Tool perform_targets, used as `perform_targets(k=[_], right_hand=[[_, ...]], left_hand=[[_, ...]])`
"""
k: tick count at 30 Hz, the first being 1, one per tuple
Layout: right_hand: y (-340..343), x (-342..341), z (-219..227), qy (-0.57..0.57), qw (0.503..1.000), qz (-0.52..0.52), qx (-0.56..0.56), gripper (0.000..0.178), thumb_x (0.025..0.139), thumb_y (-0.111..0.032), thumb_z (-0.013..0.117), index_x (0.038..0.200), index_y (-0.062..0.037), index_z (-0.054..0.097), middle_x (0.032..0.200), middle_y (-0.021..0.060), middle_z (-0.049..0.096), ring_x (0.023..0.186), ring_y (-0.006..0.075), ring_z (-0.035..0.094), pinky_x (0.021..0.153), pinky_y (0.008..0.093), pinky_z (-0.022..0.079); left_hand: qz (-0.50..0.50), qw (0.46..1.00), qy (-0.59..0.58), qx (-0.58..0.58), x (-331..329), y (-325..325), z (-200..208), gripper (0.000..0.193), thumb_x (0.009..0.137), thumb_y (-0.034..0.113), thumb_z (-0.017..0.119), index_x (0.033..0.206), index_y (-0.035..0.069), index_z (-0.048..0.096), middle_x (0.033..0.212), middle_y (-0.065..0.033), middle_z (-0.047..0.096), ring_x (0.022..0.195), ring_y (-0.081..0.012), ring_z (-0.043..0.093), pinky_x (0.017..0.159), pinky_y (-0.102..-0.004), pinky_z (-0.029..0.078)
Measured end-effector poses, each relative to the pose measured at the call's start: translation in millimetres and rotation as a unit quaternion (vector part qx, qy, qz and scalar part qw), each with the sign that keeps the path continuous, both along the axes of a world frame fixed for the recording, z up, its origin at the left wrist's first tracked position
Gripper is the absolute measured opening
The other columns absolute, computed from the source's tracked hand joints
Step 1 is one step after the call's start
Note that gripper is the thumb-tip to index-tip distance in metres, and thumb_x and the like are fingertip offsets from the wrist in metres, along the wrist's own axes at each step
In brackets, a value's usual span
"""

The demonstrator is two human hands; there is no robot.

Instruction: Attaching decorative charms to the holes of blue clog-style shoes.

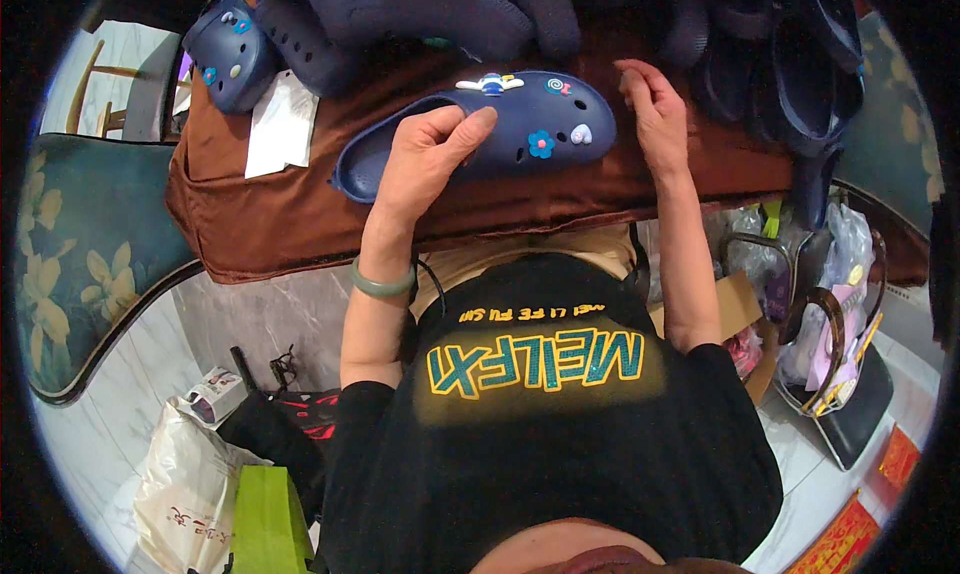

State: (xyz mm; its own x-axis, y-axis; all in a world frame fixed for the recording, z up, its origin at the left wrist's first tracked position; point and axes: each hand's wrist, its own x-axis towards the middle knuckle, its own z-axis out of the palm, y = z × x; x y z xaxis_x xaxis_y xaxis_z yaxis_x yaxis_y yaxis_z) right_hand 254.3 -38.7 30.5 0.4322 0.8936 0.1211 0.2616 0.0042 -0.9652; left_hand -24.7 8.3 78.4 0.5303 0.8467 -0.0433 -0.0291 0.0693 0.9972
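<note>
Nearest me, below the bench's near edge, the floor holds a white plastic bag (185,499) with a green paper bag (265,524) beside it on my left, and a dark chair (850,414) piled with packets on my right.

My left hand (425,159) comes up over the near edge of the brown-covered bench (270,224), a green bangle (382,284) on the wrist. It is closed on the navy clog (490,124), fingers over the heel opening and thumb pressed along the upper. The clog lies on its side near the middle of the bench, toe pointing right.

My right hand (655,114) rests just beside the clog's toe, fingers loosely curled. I cannot tell whether it pinches anything; it looks empty.

The clog already carries charms: a blue flower (541,144), a pale shell-like one (582,134), a swirl (558,87) and a small white-and-blue figure (490,84) along the top. Several holes are still bare, so I judge the decorating partly done.

Further back, at the left corner, another decorated navy clog (230,54) sits by a white paper (282,124). Along the far edge lie more dark clogs (780,64), which seem undecorated.
</note>
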Motion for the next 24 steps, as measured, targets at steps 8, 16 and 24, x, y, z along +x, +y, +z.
perform_targets(k=[8, 16, 24], right_hand=[[-11, -24, 36, -0.179, 0.969, 0.153, 0.076, 0.011, 0.09, -0.014, 0.063, 0.086, -0.0038, 0.066, 0.096, 0.0055, 0.058, 0.092, 0.0161, 0.054, 0.083, 0.0273, 0.043], [-2, -42, 37, 0.046, 0.99, 0.126, -0.051, 0.023, 0.085, -0.02, 0.071, 0.1, -0.0047, 0.061, 0.099, 0.0016, 0.059, 0.093, 0.0107, 0.054, 0.086, 0.0246, 0.043], [9, -38, 39, 0.078, 0.964, 0.213, -0.138, 0.016, 0.089, -0.018, 0.063, 0.099, -0.0068, 0.058, 0.097, -0.0006, 0.056, 0.089, 0.0061, 0.051, 0.08, 0.0213, 0.042]], left_hand=[[0.008, 1.0, 0.002, 0.011, -1, 1, -7, 0.044, 0.09, 0.027, 0.067, 0.057, 0.008, 0.046, 0.061, 0.0083, 0.037, 0.058, -0.0026, 0.031, 0.05, -0.0233, 0.025], [0.001, 1.0, 0.003, 0.0, 0, 0, -2, 0.043, 0.089, 0.025, 0.069, 0.057, 0.007, 0.046, 0.06, 0.0078, 0.037, 0.057, -0.0027, 0.031, 0.05, -0.0232, 0.024], [-0.002, 1.0, 0.007, 0.019, 2, 0, -1, 0.044, 0.088, 0.027, 0.07, 0.057, 0.005, 0.047, 0.059, 0.0072, 0.038, 0.057, -0.0031, 0.032, 0.05, -0.0235, 0.025]])
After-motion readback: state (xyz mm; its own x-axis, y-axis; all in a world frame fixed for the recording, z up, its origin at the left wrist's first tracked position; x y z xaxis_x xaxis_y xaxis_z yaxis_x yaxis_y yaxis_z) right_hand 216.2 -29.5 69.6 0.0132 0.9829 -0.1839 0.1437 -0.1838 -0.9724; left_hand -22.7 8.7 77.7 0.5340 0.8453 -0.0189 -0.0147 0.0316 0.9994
